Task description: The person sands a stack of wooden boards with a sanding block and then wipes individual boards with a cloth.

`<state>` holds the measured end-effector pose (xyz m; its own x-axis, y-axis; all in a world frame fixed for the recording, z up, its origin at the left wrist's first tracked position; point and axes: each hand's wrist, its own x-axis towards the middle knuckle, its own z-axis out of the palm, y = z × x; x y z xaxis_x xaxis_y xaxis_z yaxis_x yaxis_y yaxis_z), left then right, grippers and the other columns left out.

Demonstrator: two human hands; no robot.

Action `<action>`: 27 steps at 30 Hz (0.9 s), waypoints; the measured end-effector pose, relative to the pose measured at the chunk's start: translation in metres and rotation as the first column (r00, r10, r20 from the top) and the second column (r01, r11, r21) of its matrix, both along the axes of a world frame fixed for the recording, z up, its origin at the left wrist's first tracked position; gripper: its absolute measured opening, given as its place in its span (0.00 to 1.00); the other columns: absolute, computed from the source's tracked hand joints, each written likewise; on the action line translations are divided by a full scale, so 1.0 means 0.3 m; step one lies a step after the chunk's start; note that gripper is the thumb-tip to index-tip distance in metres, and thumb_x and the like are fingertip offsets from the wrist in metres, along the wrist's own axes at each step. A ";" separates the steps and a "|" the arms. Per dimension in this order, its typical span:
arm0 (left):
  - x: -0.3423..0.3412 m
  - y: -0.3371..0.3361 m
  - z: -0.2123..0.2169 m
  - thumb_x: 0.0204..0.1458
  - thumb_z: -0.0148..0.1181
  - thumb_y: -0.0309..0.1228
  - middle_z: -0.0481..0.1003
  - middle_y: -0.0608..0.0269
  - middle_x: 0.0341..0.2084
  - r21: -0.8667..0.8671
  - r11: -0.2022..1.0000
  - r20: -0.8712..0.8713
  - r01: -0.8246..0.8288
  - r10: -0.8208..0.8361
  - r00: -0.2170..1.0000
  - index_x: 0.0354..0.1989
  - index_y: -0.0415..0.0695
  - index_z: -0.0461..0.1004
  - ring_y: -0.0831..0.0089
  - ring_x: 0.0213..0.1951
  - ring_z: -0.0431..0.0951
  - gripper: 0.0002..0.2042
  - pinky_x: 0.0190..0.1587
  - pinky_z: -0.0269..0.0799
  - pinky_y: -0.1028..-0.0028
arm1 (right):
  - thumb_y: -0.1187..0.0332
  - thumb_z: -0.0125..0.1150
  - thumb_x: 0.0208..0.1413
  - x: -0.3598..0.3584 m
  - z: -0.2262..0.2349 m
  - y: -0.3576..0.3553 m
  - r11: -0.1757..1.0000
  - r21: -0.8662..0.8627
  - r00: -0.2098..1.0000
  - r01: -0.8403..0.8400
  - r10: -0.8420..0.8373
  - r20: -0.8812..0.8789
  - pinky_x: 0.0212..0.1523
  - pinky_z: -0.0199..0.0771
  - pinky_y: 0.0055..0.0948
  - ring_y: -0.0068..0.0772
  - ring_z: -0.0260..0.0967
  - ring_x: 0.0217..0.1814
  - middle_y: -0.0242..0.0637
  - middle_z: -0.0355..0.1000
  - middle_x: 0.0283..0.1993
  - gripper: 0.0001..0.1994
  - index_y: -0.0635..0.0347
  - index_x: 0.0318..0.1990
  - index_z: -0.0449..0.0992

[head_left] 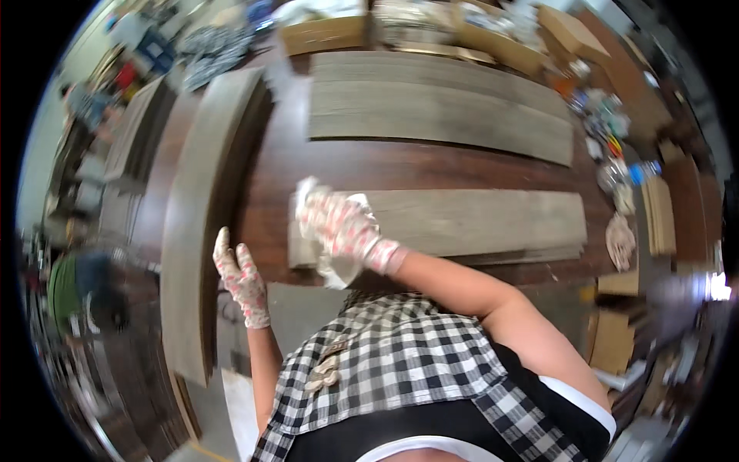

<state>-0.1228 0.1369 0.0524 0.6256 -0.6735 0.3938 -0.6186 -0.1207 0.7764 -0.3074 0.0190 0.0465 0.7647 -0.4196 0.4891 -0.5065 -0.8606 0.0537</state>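
My right hand (339, 223), in a white glove with pink spots, presses a white cloth (339, 271) onto the left end of a grey wood-look plank (477, 223). That plank tops a low stack along the table's near edge. The fingers are closed over the cloth, slightly blurred. My left hand (242, 281), in a matching glove, is beside the long plank stack (196, 223) on the left. Its fingers are stretched out and apart, with nothing in them; whether they touch the stack I cannot tell.
Another plank stack (439, 100) lies at the table's far side. Cardboard boxes (323, 35) line the back. Plastic bottles (616, 173) and a loose glove (620, 242) lie at the right. A person in green (65, 296) is at the far left, near more stacked planks (138, 131).
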 end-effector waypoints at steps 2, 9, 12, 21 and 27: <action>-0.082 -0.108 -0.061 0.52 0.48 0.25 0.61 0.55 0.53 0.136 0.986 0.139 0.101 -0.120 0.983 0.56 0.42 0.58 0.63 0.57 0.58 0.21 0.57 0.56 0.67 | 0.60 0.52 0.42 -0.144 -0.083 0.045 0.978 0.196 0.992 0.073 -0.092 0.086 0.44 0.63 0.39 0.39 0.62 0.45 0.38 0.67 0.43 0.15 0.50 0.40 0.70; -0.179 -0.191 -0.142 0.48 0.52 0.30 0.64 0.53 0.51 0.385 0.920 0.490 0.077 -0.274 0.828 0.54 0.41 0.60 0.56 0.56 0.59 0.22 0.56 0.56 0.63 | 0.65 0.45 0.48 -1.159 -0.093 -0.103 0.514 0.349 0.500 0.783 -0.855 0.137 0.47 0.64 0.29 0.33 0.63 0.44 0.37 0.67 0.39 0.12 0.53 0.39 0.71; -0.178 -0.187 -0.141 0.50 0.51 0.29 0.63 0.52 0.52 0.376 0.919 0.421 0.114 -0.279 0.863 0.55 0.39 0.59 0.57 0.55 0.59 0.22 0.58 0.53 0.64 | 0.57 0.48 0.46 -1.402 0.111 -0.114 0.053 0.331 0.104 0.942 -0.985 -0.138 0.32 0.68 0.34 0.37 0.68 0.33 0.39 0.69 0.30 0.11 0.52 0.30 0.71; -0.122 -0.161 -0.070 0.45 0.58 0.32 0.63 0.47 0.49 0.605 0.796 0.328 -0.025 -0.220 0.919 0.54 0.41 0.62 0.55 0.51 0.63 0.26 0.53 0.59 0.65 | 0.67 0.49 0.50 -0.966 0.027 -0.016 0.547 0.359 0.626 0.756 -0.764 -0.153 0.50 0.63 0.26 0.26 0.64 0.48 0.36 0.69 0.42 0.08 0.54 0.36 0.72; -0.107 -0.157 -0.062 0.45 0.58 0.32 0.66 0.48 0.43 0.542 0.837 0.353 -0.078 -0.142 0.925 0.51 0.42 0.66 0.56 0.47 0.66 0.22 0.50 0.61 0.64 | 0.65 0.46 0.51 -1.663 -0.016 -0.134 0.164 0.432 0.159 0.887 -0.986 0.048 0.31 0.69 0.38 0.42 0.68 0.32 0.41 0.69 0.32 0.09 0.59 0.34 0.71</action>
<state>-0.1548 0.0898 0.0337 0.4844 -0.8608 0.1560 -0.8518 -0.4234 0.3086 -0.8063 -0.0214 0.0417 -0.4628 -0.8356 0.2960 -0.8669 0.3568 -0.3482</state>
